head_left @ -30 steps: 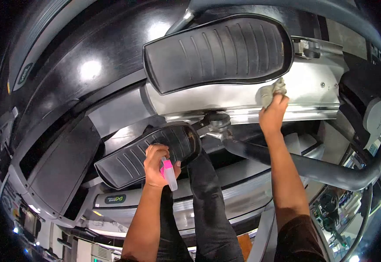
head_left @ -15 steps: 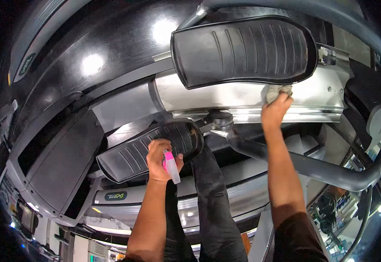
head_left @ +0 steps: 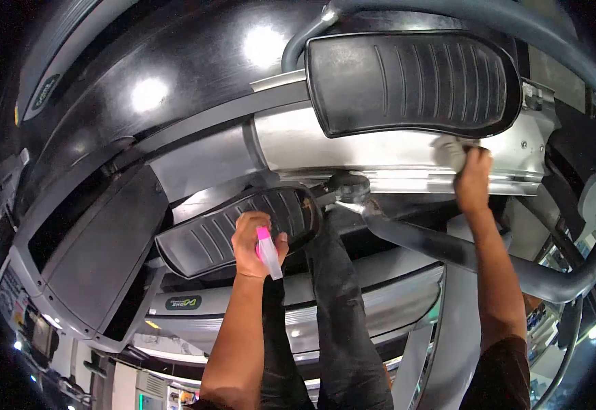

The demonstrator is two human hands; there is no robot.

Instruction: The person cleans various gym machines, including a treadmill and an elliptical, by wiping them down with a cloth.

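My left hand (head_left: 250, 246) is closed round a small spray bottle (head_left: 269, 254) with a pink top and a clear whitish body, above the smaller-looking black ribbed foot pedal (head_left: 209, 239). At the right, my right hand (head_left: 473, 179) grips a pale grey cloth (head_left: 451, 152), slightly blurred. The cloth lies against the shiny metal rail cover (head_left: 380, 152), just below the edge of the large black ribbed pedal (head_left: 417, 85).
A dark grey curved tube (head_left: 462, 253) runs from the pivot joint (head_left: 349, 188) to the right. The machine's grey housing (head_left: 93, 253) stands at the left. My legs (head_left: 345, 307) are below the pedals, beside a silver side rail (head_left: 393, 304).
My right hand and the cloth have moved right along the metal cover. The large pedal has shifted right in view. My left hand still holds the bottle, nearly in place.
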